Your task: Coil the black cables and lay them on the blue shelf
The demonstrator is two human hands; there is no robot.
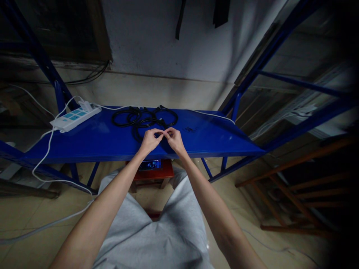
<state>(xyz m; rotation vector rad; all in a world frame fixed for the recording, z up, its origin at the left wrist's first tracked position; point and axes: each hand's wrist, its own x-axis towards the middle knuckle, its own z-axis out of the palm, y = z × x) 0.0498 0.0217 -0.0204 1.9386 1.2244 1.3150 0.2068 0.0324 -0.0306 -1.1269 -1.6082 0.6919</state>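
My left hand (152, 141) and my right hand (174, 139) meet over the front of the blue shelf (218, 140). On both, thumb and forefinger are pinched together, with the fingertips almost touching. Whatever they pinch, if anything, is too small and dark to make out. Just beyond the hands lie several coiled black cables (120, 118), overlapping one another, with plug ends showing among the loops. Part of the nearest coil is hidden behind my left hand. Right of my right hand sits a small scatter of thin black pieces (190, 129).
A white power strip (75, 117) with blue-green sockets rests on the shelf's left end, its white cord hanging to the floor. Blue posts rise at both ends. Beneath the shelf, a lit screen (150, 164) lies on a red stool (166, 170). Wooden furniture (280, 201) stands right.
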